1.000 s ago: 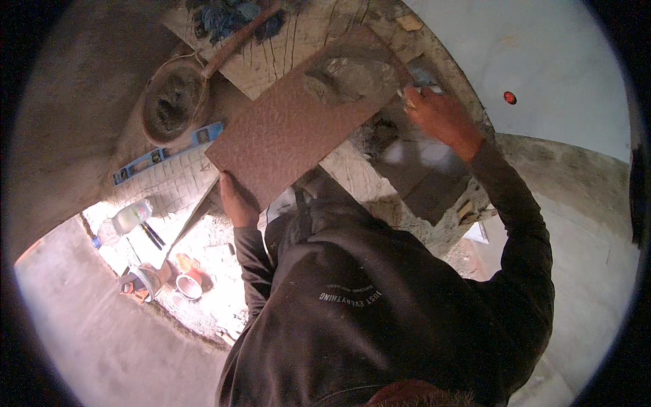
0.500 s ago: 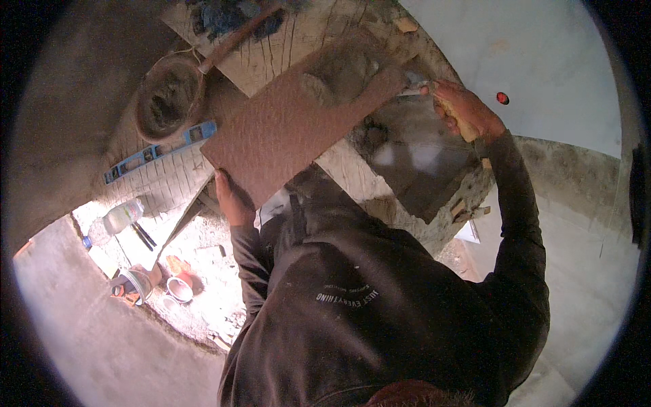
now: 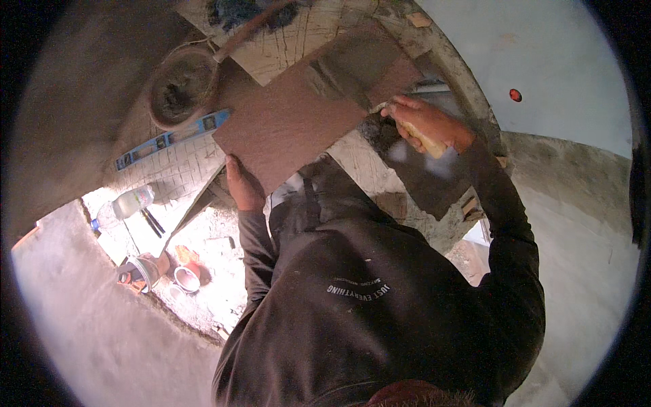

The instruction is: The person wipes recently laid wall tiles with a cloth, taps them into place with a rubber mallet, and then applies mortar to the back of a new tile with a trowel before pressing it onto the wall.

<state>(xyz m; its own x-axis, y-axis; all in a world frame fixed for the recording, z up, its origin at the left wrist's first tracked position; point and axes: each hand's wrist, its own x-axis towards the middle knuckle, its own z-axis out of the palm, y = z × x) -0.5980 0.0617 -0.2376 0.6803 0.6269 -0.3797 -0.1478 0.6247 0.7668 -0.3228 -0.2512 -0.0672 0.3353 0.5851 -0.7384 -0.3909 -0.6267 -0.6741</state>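
Note:
A large reddish-brown textured tile (image 3: 285, 122) lies tilted across the middle, with a patch of grey mortar (image 3: 359, 61) on its upper right part. My left hand (image 3: 244, 186) grips the tile's lower left edge. My right hand (image 3: 427, 125) is closed around the pale wooden handle of a trowel (image 3: 424, 139), whose blade reaches leftward onto the tile at the mortar; the blade is hard to make out. Beneath my right hand is a dark sheet (image 3: 441, 190) on rough scored concrete.
A bucket of grey mix (image 3: 180, 88) and a blue level (image 3: 169, 139) are at the upper left. A plastic bottle (image 3: 132, 202), dark rods (image 3: 152, 224) and several containers (image 3: 186, 278) sit lower left. A wooden handle (image 3: 254, 27) crosses the top. A pale wall (image 3: 556, 74) rises at the right.
My right hand with the trowel moved right, then back left and lower over the tile. The mortar patch looks spread differently. My left hand still holds the tile.

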